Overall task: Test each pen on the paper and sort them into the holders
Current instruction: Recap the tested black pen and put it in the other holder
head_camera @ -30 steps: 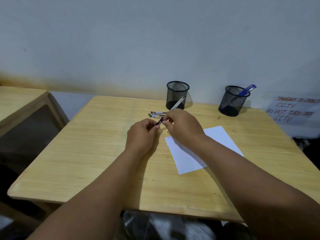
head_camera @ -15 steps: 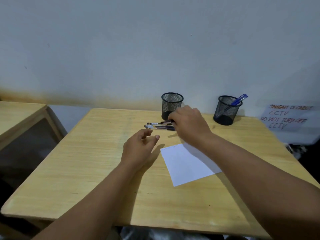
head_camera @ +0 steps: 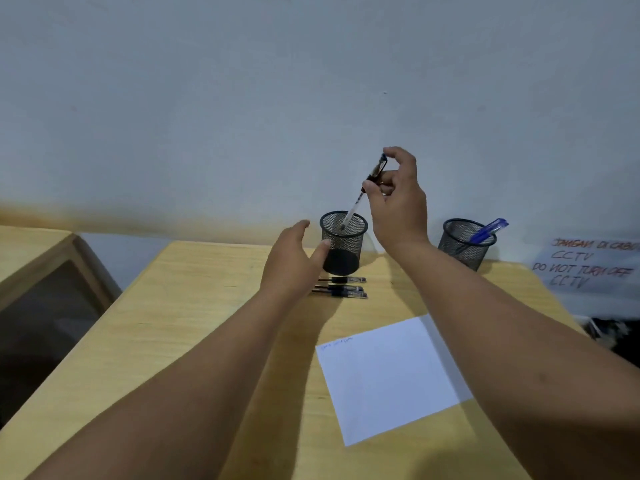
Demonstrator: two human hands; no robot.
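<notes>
My right hand (head_camera: 398, 202) pinches a black pen (head_camera: 360, 195) by its capped top, holding it nearly upright with its lower end just inside the rim of the left black mesh holder (head_camera: 343, 244). My left hand (head_camera: 291, 261) hovers open beside that holder, its fingers close to the mesh on the left side. Three black pens (head_camera: 341, 288) lie on the table just in front of the holder. The right mesh holder (head_camera: 465, 244) contains a blue pen (head_camera: 488, 230). The white paper (head_camera: 391, 375) with a faint scribble at its top left lies near my right forearm.
The wooden table (head_camera: 194, 306) stands against a pale wall. A handwritten CCTV notice (head_camera: 588, 265) hangs at the far right. Another wooden desk (head_camera: 34, 258) stands to the left across a gap.
My right hand lifted the pen from the table area up over the left holder. My left hand moved forward toward the holder. The camera tilted upward.
</notes>
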